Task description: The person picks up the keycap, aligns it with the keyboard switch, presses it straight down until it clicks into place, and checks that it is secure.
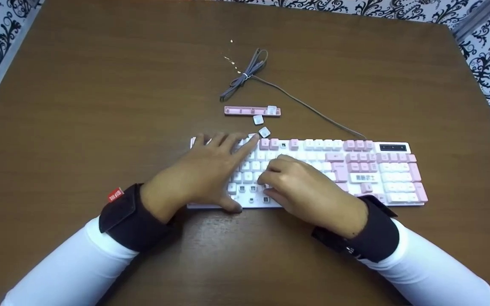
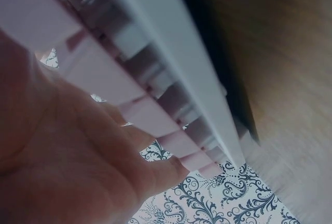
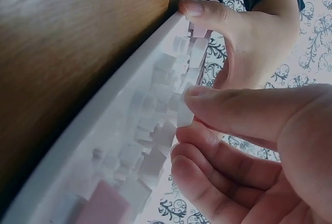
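Lower centre-right of the head frame, white-and-pink keyboard [image 1: 338, 170] lies on the table [image 1: 79, 106]. Left hand [image 1: 202, 172] rests on its left end, fingers spread; right hand [image 1: 302, 185] pinches a white keycap [image 3: 184, 111] between thumb and index finger. Upper centre: two loose keycaps [image 1: 258, 120], pink bar [image 1: 245, 111], bundled cable [image 1: 252, 70].

From my remote view, I saw smooth plastic on the keyboard [image 1: 339, 169] at centre right, matt dark cloth wristbands [image 1: 132, 219] lower down, and a faintly glossy, wood-look tabletop [image 1: 215, 250].
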{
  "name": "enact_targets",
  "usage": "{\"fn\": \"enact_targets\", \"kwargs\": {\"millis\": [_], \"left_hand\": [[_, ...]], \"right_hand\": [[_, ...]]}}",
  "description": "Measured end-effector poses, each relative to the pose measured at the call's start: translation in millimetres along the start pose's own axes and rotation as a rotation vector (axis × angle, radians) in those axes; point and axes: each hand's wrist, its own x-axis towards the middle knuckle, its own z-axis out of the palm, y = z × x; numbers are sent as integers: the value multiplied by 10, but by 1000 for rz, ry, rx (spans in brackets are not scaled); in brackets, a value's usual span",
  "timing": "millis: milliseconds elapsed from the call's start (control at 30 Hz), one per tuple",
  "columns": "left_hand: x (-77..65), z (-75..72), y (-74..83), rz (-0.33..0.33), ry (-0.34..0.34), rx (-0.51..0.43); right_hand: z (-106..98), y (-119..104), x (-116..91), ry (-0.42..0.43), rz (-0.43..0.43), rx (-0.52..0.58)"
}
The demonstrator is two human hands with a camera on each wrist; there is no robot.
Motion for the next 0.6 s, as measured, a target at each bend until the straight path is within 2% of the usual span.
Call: {"fn": "enact_targets", "kwargs": {"millis": [367,600], "left_hand": [[-1,0,-1,-9,-1,-10],[4,7,-4,-5,5,-18]], "right_hand": [[5,4,-8,-10,-4,-8],[28,-22,-6,-16,-5,-56]]}}
